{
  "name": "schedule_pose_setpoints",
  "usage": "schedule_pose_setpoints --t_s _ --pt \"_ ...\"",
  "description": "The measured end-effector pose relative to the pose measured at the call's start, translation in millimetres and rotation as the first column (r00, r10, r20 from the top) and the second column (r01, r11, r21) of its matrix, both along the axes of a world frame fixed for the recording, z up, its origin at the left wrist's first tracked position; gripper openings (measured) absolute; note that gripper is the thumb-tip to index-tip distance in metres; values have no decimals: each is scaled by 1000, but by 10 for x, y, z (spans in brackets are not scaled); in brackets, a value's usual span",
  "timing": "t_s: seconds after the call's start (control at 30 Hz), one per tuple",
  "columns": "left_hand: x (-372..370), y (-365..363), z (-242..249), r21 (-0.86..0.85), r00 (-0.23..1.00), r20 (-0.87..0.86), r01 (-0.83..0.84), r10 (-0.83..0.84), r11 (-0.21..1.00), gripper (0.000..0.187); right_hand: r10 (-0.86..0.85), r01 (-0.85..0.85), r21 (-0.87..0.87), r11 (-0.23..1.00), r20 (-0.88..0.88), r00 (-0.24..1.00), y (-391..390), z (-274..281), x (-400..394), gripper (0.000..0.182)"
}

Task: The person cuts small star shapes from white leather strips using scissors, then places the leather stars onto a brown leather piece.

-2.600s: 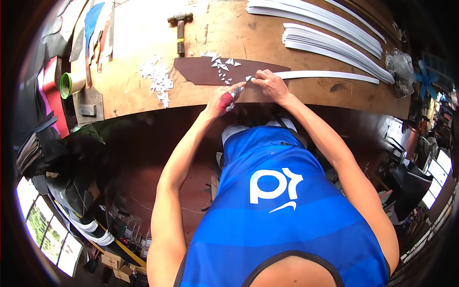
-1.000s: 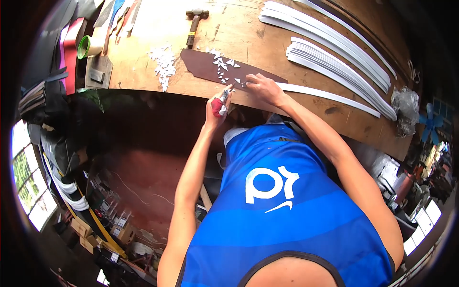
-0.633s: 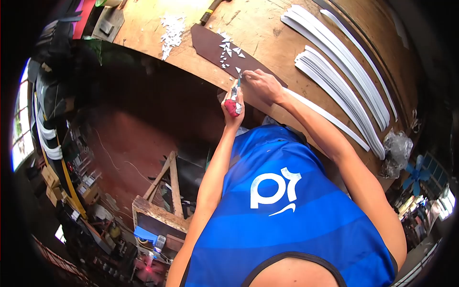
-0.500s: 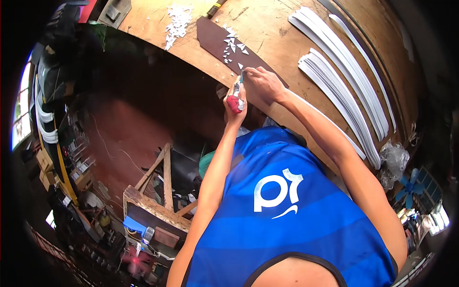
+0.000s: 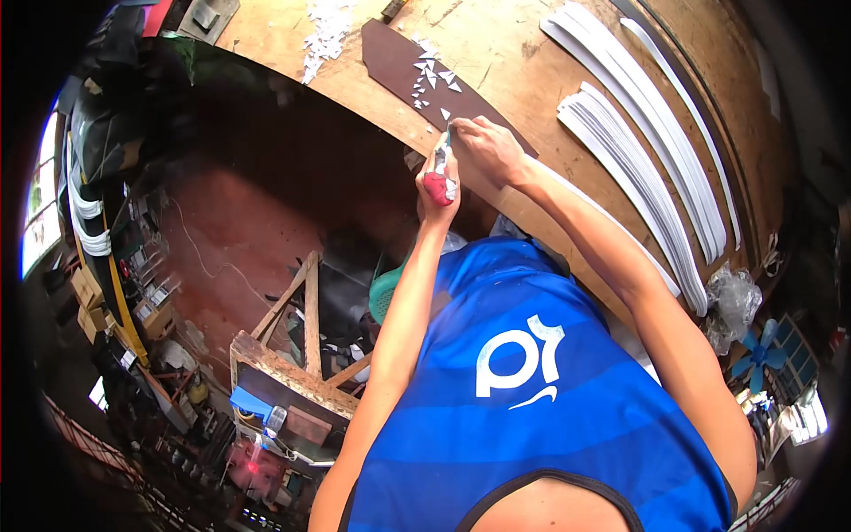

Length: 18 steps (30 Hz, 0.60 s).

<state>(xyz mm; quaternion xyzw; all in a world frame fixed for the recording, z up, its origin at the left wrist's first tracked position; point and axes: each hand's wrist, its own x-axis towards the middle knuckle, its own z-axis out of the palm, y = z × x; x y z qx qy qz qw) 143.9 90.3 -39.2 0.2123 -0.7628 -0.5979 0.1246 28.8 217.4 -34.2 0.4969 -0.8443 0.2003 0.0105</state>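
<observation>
My left hand (image 5: 438, 186) is closed round a cutting tool (image 5: 441, 160) with a red and white wrapped handle, its thin tip pointing up at the table edge. Fingers pinched, my right hand (image 5: 489, 149) grips the end of a white strip (image 5: 612, 223), which runs back along the table edge beneath my right forearm. Both hands meet at the tool's tip, over the lower part of a dark brown board (image 5: 390, 62). Small white triangular pieces (image 5: 431, 76) lie scattered on that board, just beyond my fingers. My fingers partly hide the contact between tip and strip.
Stacks of long white strips (image 5: 620, 155) lie on the wooden table (image 5: 505, 53) at the right. A pile of white scraps (image 5: 328, 35) is near its far left edge. Clear plastic (image 5: 734, 301) sits at right; a wooden frame (image 5: 292, 381) stands below left.
The camera view has shifted slightly, moving the table pieces a little upward in the picture. Both hands keep nearly the same pose and hold.
</observation>
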Motion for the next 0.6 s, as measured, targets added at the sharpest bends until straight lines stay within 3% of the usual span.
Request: schedule_pose_setpoints --t_s 0.07,0.1,0.13,0.2,0.23,0.4,0.47,0.53,0.6 --pt "-43 -103 -61 -101 960 252 153 -124 983 24 12 -11 -12 1000 44 999 -16 -51 -8 22" --pt "-56 -45 -16 8 992 107 67 -67 998 25 -4 7 -36 999 69 998 -18 -33 -5 20" --pt "-79 -26 -4 -213 995 -74 52 -69 976 32 -5 6 -12 1000 96 995 -26 1 -13 19" --pt "-27 61 140 -132 996 -83 14 -25 991 33 -27 35 -82 996 101 995 -23 -22 4 19" --pt "6 83 133 -224 998 -68 0 -16 975 33 -37 50 -88 995 142 989 -29 -23 4 20" --pt "36 27 -7 -207 997 -44 54 -65 977 31 -12 19 -76 997 88 996 -30 -104 -2 20" --pt "13 79 68 -345 984 -178 -34 -30 938 29 -42 58 -99 993 162 986 -28 -45 7 22" --pt "53 75 28 -265 988 -154 -54 13 963 27 -37 53 -112 992 138 990 -25 -28 -21 21" --pt "49 -74 -111 -221 997 -13 75 -80 972 27 -30 45 -113 993 132 991 -19 -9 37 21"
